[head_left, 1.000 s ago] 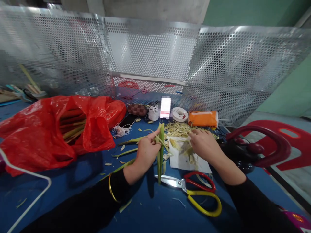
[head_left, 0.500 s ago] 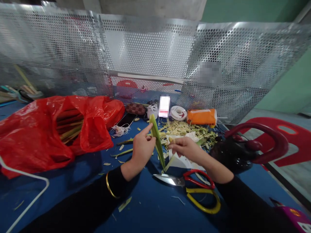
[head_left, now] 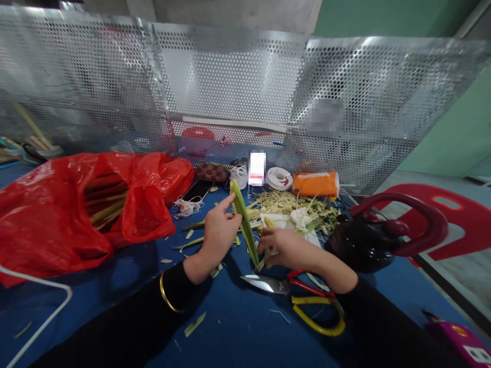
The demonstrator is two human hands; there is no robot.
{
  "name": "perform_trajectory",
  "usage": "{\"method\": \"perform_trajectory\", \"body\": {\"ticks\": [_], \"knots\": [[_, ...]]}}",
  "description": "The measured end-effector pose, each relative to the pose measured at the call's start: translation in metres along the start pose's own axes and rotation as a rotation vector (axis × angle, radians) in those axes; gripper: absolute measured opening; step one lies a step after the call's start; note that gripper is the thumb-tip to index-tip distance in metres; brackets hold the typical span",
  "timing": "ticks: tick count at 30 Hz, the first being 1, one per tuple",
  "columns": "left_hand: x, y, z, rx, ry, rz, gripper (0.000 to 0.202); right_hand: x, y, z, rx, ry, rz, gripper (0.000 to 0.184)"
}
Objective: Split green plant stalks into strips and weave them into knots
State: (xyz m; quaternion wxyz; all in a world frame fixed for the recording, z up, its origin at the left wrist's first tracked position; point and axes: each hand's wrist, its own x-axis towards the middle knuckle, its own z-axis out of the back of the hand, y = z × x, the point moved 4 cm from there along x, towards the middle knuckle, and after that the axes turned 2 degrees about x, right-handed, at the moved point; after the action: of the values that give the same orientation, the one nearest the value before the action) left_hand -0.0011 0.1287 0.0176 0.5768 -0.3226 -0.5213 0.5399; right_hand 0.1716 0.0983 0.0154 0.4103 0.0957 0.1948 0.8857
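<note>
My left hand [head_left: 217, 232] grips a long green leaf strip [head_left: 242, 220] near its middle, index finger stretched up along it. The strip stands tilted, its top leaning left. My right hand [head_left: 283, 247] pinches the strip's lower end just above the blue table [head_left: 238, 327]. Scissors with red and yellow handles [head_left: 303, 301] lie on the table right below my right hand, blades pointing left. A white sheet [head_left: 284, 222] with leaf trimmings lies behind my right hand.
A red plastic bag [head_left: 69, 209] with green stalks lies at the left. A pile of leaf scraps [head_left: 291, 204], an orange packet [head_left: 315, 184], tape roll [head_left: 279, 178], phone [head_left: 197, 190] and a black and red kettle [head_left: 368, 240] stand near the perforated metal screen [head_left: 230, 92].
My right hand left the white sheet and came to the strip's lower end. The strip tilted, its top swinging left, and both hands drew nearer me.
</note>
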Motion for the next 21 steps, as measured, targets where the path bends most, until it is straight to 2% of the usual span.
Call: {"method": "perform_trajectory", "body": {"ticks": [3, 6, 8, 10, 12, 13, 14, 16, 19, 21], "knots": [[-0.003, -0.001, -0.002, -0.016, 0.020, 0.008, 0.064, 0.005, -0.001, -0.009, 0.031, 0.032, 0.004, 0.014], [-0.005, -0.002, -0.004, -0.016, 0.048, 0.024, 0.066, -0.001, -0.023, 0.007, 0.039, -0.084, -0.088, 0.011], [-0.007, -0.004, -0.005, 0.010, 0.067, 0.036, 0.066, -0.008, -0.040, 0.025, 0.005, -0.242, -0.208, 0.013], [-0.010, -0.008, -0.007, 0.041, 0.092, 0.040, 0.066, -0.017, -0.047, 0.044, -0.054, -0.470, -0.334, 0.016], [-0.015, -0.012, -0.011, 0.071, 0.137, 0.040, 0.066, -0.024, -0.041, 0.054, -0.012, -0.706, -0.396, 0.016], [-0.019, -0.013, -0.013, 0.089, 0.161, 0.033, 0.065, -0.024, -0.034, 0.054, 0.078, -0.785, -0.390, 0.020], [-0.023, -0.015, -0.016, 0.109, 0.188, 0.011, 0.065, -0.021, -0.026, 0.049, 0.241, -0.781, -0.356, 0.024], [-0.032, -0.020, -0.022, 0.148, 0.228, -0.100, 0.063, -0.011, -0.010, 0.034, 0.547, -0.663, -0.299, 0.029], [-0.046, -0.028, -0.028, 0.178, 0.277, -0.289, 0.065, -0.003, 0.002, 0.018, 0.614, -0.619, -0.325, 0.036], [-0.051, -0.030, -0.029, 0.171, 0.301, -0.289, 0.066, -0.001, 0.000, 0.014, 0.667, -0.615, -0.318, 0.033]]}}
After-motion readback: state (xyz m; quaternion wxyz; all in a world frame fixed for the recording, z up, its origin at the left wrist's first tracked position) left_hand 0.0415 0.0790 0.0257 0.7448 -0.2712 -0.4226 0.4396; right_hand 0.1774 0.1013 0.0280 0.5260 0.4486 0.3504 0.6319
